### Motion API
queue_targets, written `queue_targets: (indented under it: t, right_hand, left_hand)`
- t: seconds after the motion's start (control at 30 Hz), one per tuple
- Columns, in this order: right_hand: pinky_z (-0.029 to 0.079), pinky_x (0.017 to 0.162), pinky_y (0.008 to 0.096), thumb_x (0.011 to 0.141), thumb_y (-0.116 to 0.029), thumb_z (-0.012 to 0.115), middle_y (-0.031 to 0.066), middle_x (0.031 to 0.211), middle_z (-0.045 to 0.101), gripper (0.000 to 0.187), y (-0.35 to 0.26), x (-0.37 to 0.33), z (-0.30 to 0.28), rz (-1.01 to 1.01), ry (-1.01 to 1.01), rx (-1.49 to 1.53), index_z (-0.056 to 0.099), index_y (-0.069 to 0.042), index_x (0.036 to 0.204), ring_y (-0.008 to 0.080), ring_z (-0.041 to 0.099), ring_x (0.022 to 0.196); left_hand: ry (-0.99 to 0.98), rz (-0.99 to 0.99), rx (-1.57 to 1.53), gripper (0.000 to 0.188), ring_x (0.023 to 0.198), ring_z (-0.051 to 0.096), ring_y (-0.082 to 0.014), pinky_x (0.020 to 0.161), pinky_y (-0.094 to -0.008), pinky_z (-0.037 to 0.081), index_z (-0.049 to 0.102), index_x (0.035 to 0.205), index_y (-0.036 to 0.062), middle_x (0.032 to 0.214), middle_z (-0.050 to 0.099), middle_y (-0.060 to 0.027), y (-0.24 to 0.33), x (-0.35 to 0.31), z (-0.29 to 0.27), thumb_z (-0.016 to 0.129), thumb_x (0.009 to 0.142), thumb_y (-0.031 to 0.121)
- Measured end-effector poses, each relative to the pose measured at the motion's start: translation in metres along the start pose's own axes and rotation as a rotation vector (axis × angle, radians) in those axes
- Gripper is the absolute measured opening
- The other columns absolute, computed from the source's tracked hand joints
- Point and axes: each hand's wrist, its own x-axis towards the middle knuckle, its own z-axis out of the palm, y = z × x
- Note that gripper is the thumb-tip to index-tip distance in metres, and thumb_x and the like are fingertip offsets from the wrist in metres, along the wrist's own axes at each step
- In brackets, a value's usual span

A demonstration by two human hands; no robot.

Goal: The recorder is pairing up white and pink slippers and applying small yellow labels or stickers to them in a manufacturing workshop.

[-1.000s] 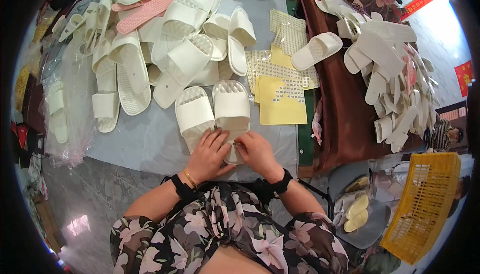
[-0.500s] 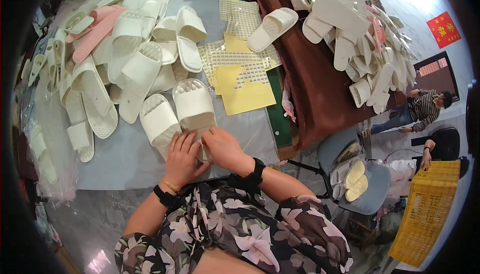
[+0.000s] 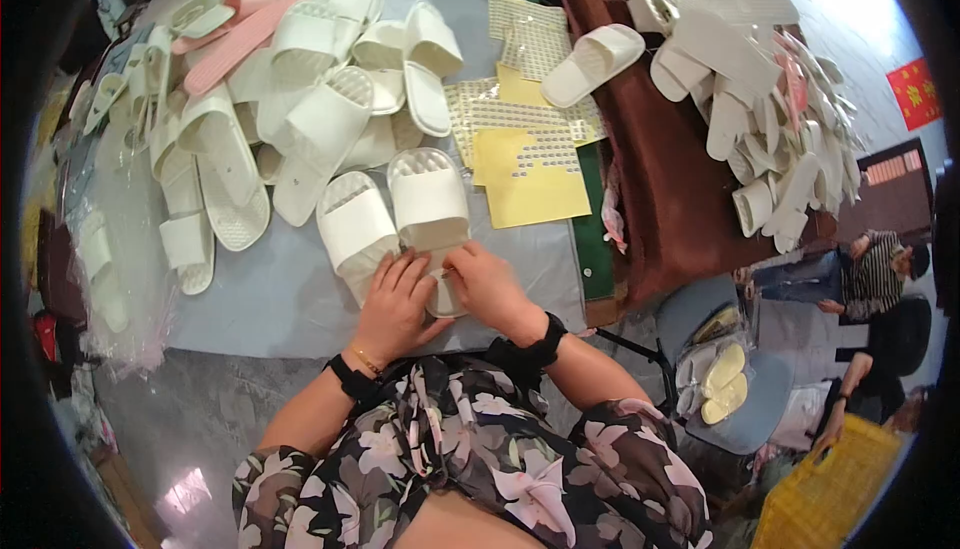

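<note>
A pair of white slippers lies side by side on the grey table cover, toes away from me: the left slipper (image 3: 352, 221) and the right slipper (image 3: 430, 197). My left hand (image 3: 398, 297) rests over their heel ends, fingers stretched out and thumb apart beside the right slipper's heel. On the right slipper's insole, below the strap, my right hand (image 3: 490, 287) presses with fingertips pinched together; whatever is between them is too small to make out. Yellow sticker sheets (image 3: 538, 177) with rows of small labels lie to the right of the pair.
White slippers (image 3: 325, 139) are heaped at the left, with a pink slipper (image 3: 240, 44) among them. A single slipper (image 3: 592, 64) and another heap (image 3: 730, 59) lie on the brown cloth (image 3: 660, 219). At right stand a chair (image 3: 745, 429), a yellow crate (image 3: 830, 494) and other people.
The whole view has shifted, moving the table rightward in the picture. My right fingertips have moved apart from my left hand, uncovering the right slipper's heel. The yellow crate sits lower in view.
</note>
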Motion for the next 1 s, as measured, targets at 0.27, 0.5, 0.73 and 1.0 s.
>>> queue_targets:
  t: [0.27, 0.5, 0.73, 1.0]
  right_hand:
    - [0.053, 0.06, 0.0411, 0.079, -0.01, 0.061, 0.0117, 0.082, 0.059, 0.007, 0.001, 0.007, -0.001, -0.181, -0.048, -0.241, 0.06, -0.006, 0.084, 0.0313, 0.064, 0.074]
    - [0.053, 0.064, 0.039, 0.078, -0.01, 0.06, 0.0108, 0.081, 0.059, 0.008, 0.0, 0.02, -0.007, -0.331, -0.103, -0.304, 0.059, -0.005, 0.084, 0.0302, 0.064, 0.077]
    - [0.052, 0.065, 0.0391, 0.081, -0.01, 0.055, 0.0126, 0.086, 0.059, 0.012, 0.01, 0.024, -0.005, -0.423, -0.177, -0.36, 0.056, -0.003, 0.091, 0.03, 0.062, 0.079]
    - [0.05, 0.068, 0.0429, 0.082, -0.01, 0.058, 0.014, 0.088, 0.057, 0.014, 0.01, 0.02, -0.013, -0.283, -0.22, -0.167, 0.056, -0.004, 0.095, 0.0353, 0.059, 0.081]
  left_hand:
    - [-0.013, 0.003, -0.029, 0.058, 0.127, 0.044, -0.035, 0.11, -0.0528, 0.029, 0.054, 0.108, 0.005, 0.131, 0.051, -0.0151, -0.004, -0.004, 0.002, 0.079, 0.067, 0.038]
    - [-0.007, 0.006, -0.019, 0.065, 0.125, 0.046, -0.0341, 0.11, -0.0506, 0.03, 0.055, 0.117, 0.0027, 0.129, 0.052, -0.0155, -0.003, -0.003, 0.0, 0.077, 0.068, 0.04]
    - [-0.002, 0.001, -0.018, 0.064, 0.126, 0.045, -0.034, 0.111, -0.0504, 0.03, 0.055, 0.118, 0.0032, 0.13, 0.051, -0.0154, -0.003, -0.004, -0.002, 0.076, 0.071, 0.042]
    - [0.012, 0.011, -0.021, 0.059, 0.127, 0.045, -0.0347, 0.111, -0.0513, 0.029, 0.054, 0.113, 0.0038, 0.13, 0.052, -0.0168, -0.005, -0.006, 0.002, 0.074, 0.073, 0.044]
